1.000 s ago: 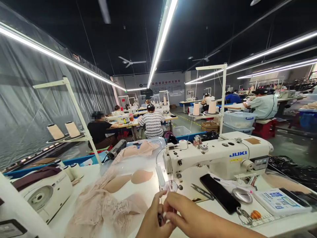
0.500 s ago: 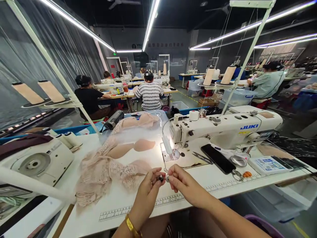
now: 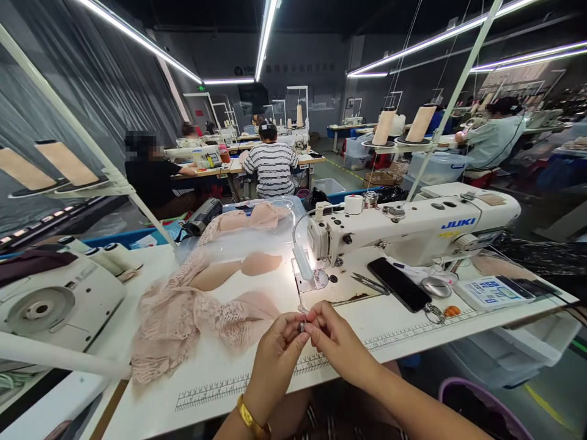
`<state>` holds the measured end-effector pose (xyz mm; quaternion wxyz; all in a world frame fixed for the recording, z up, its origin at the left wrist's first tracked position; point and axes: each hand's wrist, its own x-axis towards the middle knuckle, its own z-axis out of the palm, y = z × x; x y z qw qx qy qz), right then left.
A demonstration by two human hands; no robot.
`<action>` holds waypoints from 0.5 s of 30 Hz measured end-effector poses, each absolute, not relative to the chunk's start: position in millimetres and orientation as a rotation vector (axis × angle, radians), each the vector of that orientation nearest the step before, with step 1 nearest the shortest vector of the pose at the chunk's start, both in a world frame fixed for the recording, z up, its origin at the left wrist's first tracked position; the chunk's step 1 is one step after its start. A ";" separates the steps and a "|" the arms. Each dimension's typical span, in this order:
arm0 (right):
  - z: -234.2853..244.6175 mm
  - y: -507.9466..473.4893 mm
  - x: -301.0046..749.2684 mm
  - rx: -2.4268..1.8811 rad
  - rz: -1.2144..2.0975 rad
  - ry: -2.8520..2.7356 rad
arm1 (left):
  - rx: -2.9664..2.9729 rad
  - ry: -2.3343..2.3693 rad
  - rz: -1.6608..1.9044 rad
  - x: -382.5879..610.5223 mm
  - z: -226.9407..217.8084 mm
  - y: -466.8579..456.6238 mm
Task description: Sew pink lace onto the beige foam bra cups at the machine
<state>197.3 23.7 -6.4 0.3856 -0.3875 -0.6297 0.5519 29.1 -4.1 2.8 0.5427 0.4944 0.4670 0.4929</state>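
Observation:
My left hand pinches a small metal bobbin case over the front of the sewing table. Fingertips of my right hand meet it there, closed on a small bobbin that they mostly hide. Just beyond my hands is the lit needle area of the white sewing machine. Beige lace bra pieces lie to the left of my hands, with moulded cups farther back. A printed ruler strip runs along the table's front edge beneath my wrists.
Tweezers, a black phone, a key ring and a white-and-blue box lie to the right. Another machine stands at the left. Thread cones rise behind. Several people sit at machines farther off.
My hands have come together: the bobbin in my right fingers, apart from the bobbin case before, now meets it. The view has shifted slightly.

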 end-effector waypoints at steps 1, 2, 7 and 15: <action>-7.7 23.7 198.0 -0.974 1.427 -1.587 | 1.152 1.111 1.168 29.5 2.5 -3.5; -8.6 23.8 199.1 -0.960 1.449 -1.574 | 1.116 1.109 1.172 29.6 2.2 -2.7; -3.6 25.6 209.6 -0.988 1.348 -1.691 | 0.853 1.060 1.262 29.1 2.3 0.0; 12.5 42.3 221.2 -0.981 0.989 -1.808 | 0.659 1.000 1.171 30.8 6.8 -5.3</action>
